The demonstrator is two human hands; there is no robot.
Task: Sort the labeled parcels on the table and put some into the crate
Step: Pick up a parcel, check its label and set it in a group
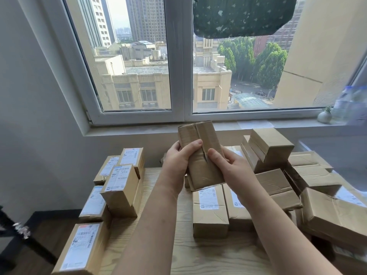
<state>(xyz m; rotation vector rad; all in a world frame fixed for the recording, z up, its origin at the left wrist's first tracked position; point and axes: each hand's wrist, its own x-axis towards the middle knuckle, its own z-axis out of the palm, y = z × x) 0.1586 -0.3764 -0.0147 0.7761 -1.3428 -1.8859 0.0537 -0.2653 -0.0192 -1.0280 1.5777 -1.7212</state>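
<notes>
Labelled parcels [119, 181] are being seen stacked at nine o'clock on the wooden table [208, 255]. Above the table's middle, a plain cardboard parcel [198, 135] is being gripped at its nine o'clock side by the left hand [178, 157] and at its three o'clock side by the right hand [232, 167]. Further cardboard boxes [272, 145] are being seen heaped at three o'clock.

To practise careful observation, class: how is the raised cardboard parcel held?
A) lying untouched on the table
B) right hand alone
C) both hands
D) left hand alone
C: the left hand and the right hand each grip the parcel, one on each side.
</notes>
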